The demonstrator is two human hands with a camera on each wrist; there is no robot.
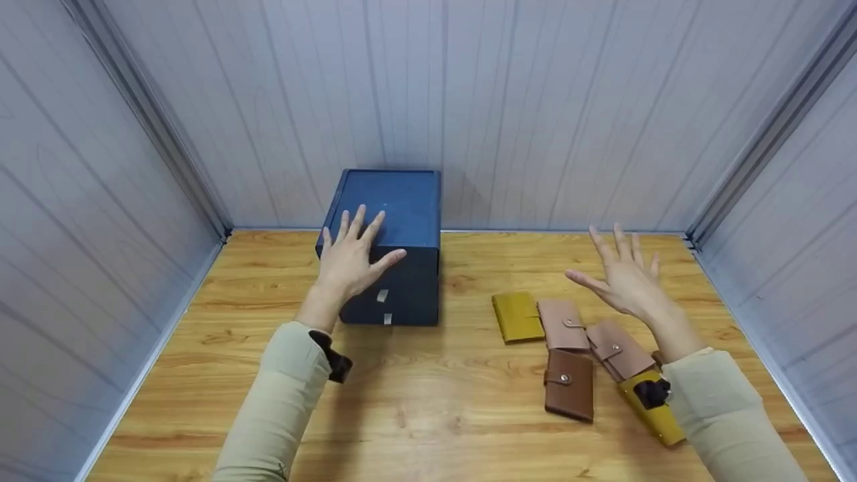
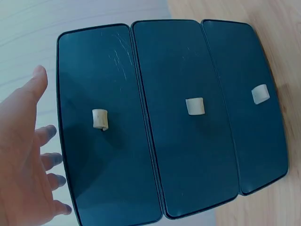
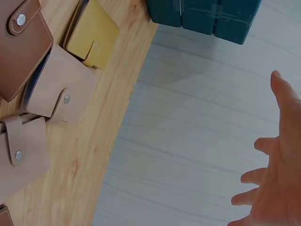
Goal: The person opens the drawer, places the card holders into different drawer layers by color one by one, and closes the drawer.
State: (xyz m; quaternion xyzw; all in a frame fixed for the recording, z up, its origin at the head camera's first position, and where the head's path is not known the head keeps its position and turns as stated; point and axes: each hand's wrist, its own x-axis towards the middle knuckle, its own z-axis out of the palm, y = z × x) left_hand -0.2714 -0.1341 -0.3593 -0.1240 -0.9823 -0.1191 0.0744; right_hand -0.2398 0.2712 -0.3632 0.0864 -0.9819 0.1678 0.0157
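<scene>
With fingers spread, my left hand [image 1: 348,264] is above the front of a dark blue drawer box [image 1: 402,201]; whether it touches the top cannot be told. Three drawer fronts, each with a small pale pull tab [image 2: 195,106], fill the left wrist view. My right hand [image 1: 629,284], its fingers apart and holding nothing, hovers over the right part of the table. Below and beside it lie a yellow wallet [image 1: 519,317], a pink wallet [image 1: 562,325], a second pink wallet [image 1: 622,351], a brown wallet [image 1: 569,387] and another yellow wallet [image 1: 659,415], mostly with snap straps.
The wooden table [image 1: 268,375] meets a pale panelled back wall [image 1: 509,120] close behind the drawer box. Side walls rise at left [image 1: 80,221] and right [image 1: 790,221]. Part of another brown item [image 3: 5,217] shows at the lower left of the right wrist view.
</scene>
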